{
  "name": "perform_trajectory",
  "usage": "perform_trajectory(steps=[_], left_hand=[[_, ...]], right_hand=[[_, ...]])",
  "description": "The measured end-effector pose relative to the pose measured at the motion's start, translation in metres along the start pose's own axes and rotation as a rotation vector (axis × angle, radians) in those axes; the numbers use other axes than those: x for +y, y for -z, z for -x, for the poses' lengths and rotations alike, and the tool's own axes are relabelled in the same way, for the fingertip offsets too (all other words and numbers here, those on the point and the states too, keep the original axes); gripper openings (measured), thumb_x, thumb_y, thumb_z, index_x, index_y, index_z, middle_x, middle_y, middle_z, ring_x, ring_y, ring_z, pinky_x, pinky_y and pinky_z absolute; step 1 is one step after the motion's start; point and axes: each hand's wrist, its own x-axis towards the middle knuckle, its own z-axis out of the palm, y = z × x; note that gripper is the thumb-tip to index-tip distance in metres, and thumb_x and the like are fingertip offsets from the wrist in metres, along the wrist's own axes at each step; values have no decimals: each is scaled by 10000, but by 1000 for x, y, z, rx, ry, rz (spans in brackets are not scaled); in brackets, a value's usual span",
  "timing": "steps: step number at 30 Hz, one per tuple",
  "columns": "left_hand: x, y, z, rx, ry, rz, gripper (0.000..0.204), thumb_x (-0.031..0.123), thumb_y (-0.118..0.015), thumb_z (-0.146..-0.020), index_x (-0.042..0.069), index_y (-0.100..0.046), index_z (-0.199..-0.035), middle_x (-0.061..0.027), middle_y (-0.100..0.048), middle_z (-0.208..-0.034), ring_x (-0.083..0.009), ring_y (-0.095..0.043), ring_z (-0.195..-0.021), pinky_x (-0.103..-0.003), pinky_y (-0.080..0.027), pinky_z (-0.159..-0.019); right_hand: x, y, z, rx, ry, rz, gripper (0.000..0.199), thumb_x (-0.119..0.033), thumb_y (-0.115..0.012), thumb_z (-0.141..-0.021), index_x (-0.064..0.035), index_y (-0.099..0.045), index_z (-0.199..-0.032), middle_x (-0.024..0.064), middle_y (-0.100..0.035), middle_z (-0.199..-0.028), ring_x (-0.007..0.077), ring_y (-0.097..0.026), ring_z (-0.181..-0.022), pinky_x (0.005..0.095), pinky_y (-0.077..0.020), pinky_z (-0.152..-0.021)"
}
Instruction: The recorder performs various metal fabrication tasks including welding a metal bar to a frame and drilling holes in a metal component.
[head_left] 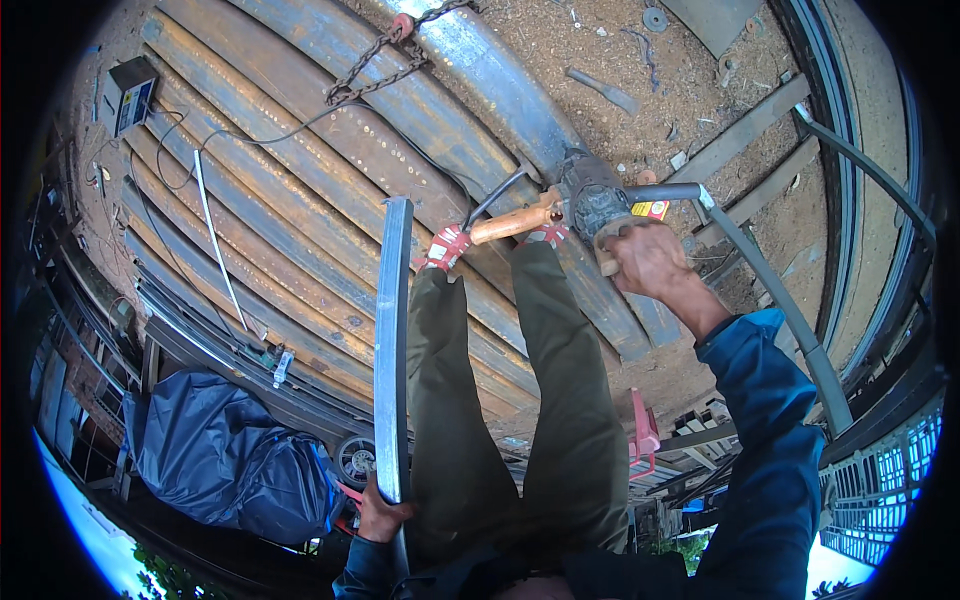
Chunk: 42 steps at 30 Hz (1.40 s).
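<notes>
Grinder point(592, 200), angle type w/ dark body, sits in right hand point(648, 262); fingers closed round it, tool held out in front just past the knees, over a long curved steel beam point(500, 80). A wooden handle point(515, 222) sticks out the grinder's side toward the legs. Left hand point(382, 515) is closed round the lower end of a long flat steel bar point(393, 340), held upright beside the left leg, top end level w/ the feet.

Progress, judged from this view only: prep stage, more or less. Bar is picked up and in hand, grinder is gripped, but disc isn't on the bar or visibly on any metal; no sparks, no fresh cut I can make out. So the actual grinding or cutting looks not yet started, and bar and tool are well apart.

Counts: 1 grinder, 1 flat bar in hand, 1 chain point(375, 65) hooked across the beam. Rusty steel sections point(300, 200) lie side by side underfoot, approx 7–8, edges blur so can't be exact. 1 small box unit point(130, 95) w/ cables at far left, 1 dark tarp bundle point(225, 460) lower left, 1 thin white rod point(215, 235) across the sections. Scattered scrap on the dirt ground point(620, 60), too small to count.
</notes>
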Motion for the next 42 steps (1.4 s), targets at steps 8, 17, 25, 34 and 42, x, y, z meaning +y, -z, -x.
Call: perform_trajectory(steps=[8, 17, 25, 34, 42], left_hand=[[16, -12, -7, -45, -43, -28, 718, 93, -770, -543, -67, -514, -1195, -159, -651, -1026, -245, -625, -954, -355, -476, -880], [35, -15, -18, 15, -94, -149, 697, 104, -781, -546, -61, -525, -1173, -193, -658, -998, -286, -646, -930, -370, -488, -866], [54, -24, -35, 51, -227, -157, 680, 110, -790, -555, -58, -523, -1158, -208, -657, -1004, -305, -650, -945, -377, -493, -863], [122, -35, -75, -262, -112, 486, 756, -35, -757, -657, -44, -395, -1320, -107, -594, -977, -206, -644, -775, -311, -546, -662], [199, -60, -163, -134, -436, 511, 791, -80, -693, -659, -44, -376, -1383, -102, -629, -949, -140, -620, -723, -256, -502, -615]], right_hand=[[1, 0, -5, 34, 66, 24, 221, -171, -673, -638, -106, -709, -846, 134, -675, -718, 322, -672, -691, 412, -547, -668], [-20, -3, -8, -99, 202, 154, 123, -141, -655, -668, -82, -715, -756, 146, -687, -747, 295, -691, -705, 407, -543, -621], [-26, 21, -32, -24, 355, 207, 99, -155, -682, -615, -97, -703, -693, 125, -670, -685, 274, -681, -666, 394, -529, -598], [-23, 13, -23, 38, 309, 149, 70, -152, -642, -693, -108, -696, -696, 110, -672, -690, 287, -688, -693, 403, -548, -634], [-20, -3, -14, -3, 337, 176, 91, -125, -641, -681, -92, -703, -738, 135, -680, -736, 298, -685, -704, 409, -536, -639]])
